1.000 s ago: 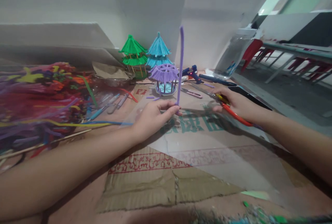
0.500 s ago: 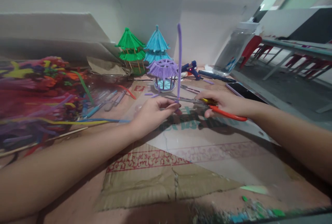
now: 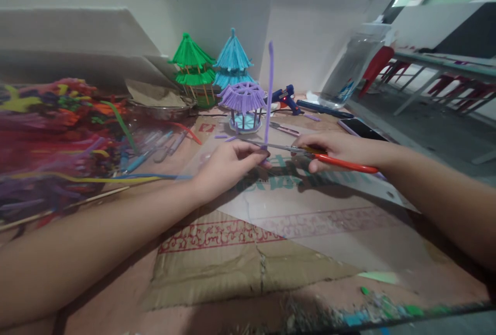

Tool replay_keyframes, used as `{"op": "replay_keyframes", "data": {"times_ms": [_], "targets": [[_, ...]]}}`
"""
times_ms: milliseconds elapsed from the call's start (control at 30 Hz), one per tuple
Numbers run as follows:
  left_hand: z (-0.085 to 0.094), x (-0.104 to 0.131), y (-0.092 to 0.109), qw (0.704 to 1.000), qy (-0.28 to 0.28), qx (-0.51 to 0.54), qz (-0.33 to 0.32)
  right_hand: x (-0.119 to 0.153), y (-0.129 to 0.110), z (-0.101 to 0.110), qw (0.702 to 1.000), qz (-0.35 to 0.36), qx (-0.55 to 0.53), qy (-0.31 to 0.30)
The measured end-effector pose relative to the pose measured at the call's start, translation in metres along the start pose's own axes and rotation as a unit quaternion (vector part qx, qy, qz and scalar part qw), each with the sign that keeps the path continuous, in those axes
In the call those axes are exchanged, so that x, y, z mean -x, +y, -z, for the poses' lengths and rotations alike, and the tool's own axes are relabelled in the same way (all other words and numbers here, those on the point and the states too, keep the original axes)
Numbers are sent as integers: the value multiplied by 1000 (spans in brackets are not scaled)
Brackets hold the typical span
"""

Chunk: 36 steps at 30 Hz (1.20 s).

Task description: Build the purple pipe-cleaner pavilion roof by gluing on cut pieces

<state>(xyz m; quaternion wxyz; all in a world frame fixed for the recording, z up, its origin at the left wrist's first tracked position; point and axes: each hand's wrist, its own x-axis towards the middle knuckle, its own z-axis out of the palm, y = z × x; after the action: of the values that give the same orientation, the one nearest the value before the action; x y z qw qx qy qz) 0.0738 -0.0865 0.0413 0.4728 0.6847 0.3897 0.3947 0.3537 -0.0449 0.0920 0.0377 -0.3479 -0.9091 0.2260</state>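
My left hand [image 3: 242,162] pinches the lower end of a purple pipe cleaner [image 3: 269,84] that stands upright above the fingertips. In my right hand [image 3: 329,149] is a pair of scissors [image 3: 344,163] with red and yellow handles. Their blades reach left to the pipe cleaner, just above my left fingertips; whether they are fully together there is hard to make out. Behind the hands stands a small pavilion [image 3: 244,102] with a purple fringed roof and a pale blue floor. Short purple pieces [image 3: 220,137] lie in front of it.
Green [image 3: 191,58] and blue [image 3: 233,58] tiered pavilions stand at the back. A glue gun [image 3: 285,98], a utility knife [image 3: 284,128], a phone [image 3: 360,129] and a clear jug [image 3: 351,66] are to the right. Colourful pipe cleaners [image 3: 50,143] heap up at left. Cardboard [image 3: 217,268] covers the front.
The scissors have turned slightly, their handles now a little higher and further right. The pipe cleaner leans a bit more to the right. The view has shifted slightly.
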Motion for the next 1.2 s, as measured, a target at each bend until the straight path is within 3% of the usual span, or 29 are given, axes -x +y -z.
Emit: {"op": "replay_keyframes", "data": {"times_ms": [333, 800, 1200], "targets": [[-1, 0, 2, 1000, 17, -26, -7, 2, -13, 5, 999, -41, 17, -20], [0, -1, 0, 1000, 17, -23, -9, -1, -17, 4, 1000, -24, 10, -12], [1, -2, -3, 1000, 13, -16, -5, 0, -11, 2, 999, -51, 7, -10]]}}
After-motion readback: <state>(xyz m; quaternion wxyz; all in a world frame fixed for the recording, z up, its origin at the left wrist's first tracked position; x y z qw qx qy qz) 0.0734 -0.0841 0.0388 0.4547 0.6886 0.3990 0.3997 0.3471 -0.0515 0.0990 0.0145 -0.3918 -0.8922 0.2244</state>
